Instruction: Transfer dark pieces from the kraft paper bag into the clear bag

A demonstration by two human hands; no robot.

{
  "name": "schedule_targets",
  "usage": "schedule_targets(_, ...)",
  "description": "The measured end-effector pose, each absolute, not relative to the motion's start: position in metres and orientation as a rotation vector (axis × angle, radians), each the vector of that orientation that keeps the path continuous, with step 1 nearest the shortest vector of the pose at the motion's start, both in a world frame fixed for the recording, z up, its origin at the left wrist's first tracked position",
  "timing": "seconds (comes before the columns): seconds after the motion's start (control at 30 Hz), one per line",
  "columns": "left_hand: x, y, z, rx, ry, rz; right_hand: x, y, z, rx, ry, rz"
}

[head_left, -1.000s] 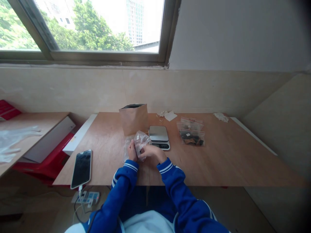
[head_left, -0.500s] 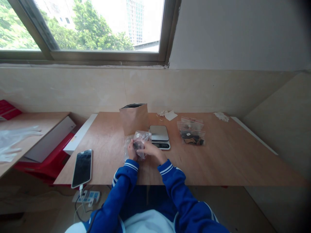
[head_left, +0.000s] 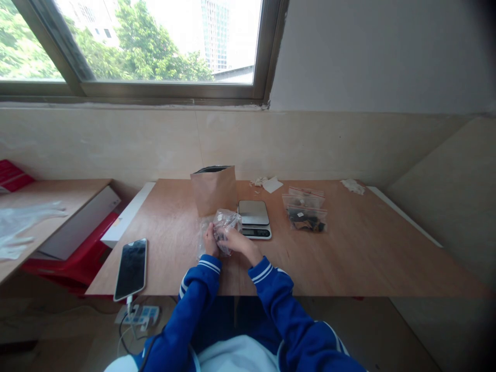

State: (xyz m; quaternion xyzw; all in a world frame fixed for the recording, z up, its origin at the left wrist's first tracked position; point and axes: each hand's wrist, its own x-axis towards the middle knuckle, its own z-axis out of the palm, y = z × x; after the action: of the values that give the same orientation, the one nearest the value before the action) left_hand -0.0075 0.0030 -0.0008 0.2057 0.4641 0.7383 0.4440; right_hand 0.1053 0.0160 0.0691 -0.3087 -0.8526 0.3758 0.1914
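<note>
Pinching a plastic bag (head_left: 225, 223) in both hands, left hand (head_left: 210, 243) and right hand (head_left: 237, 238), you face a wooden table (head_left: 349, 253) under the window (head_left: 155, 46), scale (head_left: 253, 219) just beside the bag.

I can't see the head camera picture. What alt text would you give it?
Two hands in blue sleeves, left hand and right hand, hold a small clear plastic bag over a brown wooden table. Behind it stand a brown paper pouch and a silver digital scale; a black smartphone lies at left.
</note>
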Motion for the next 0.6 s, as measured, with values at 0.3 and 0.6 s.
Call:
schedule_targets(0.3, -0.006, 0.003, -0.001, 0.370, 1.081, 1.805, 0.124, 0.022, 0.085, -0.971, -2.020, 1.199)
schedule_targets(0.6, -0.004, 0.004, 0.002, 0.346, 1.075, 1.740, 0.137, 0.055, 0.180, -0.751, -1.651, 1.159)
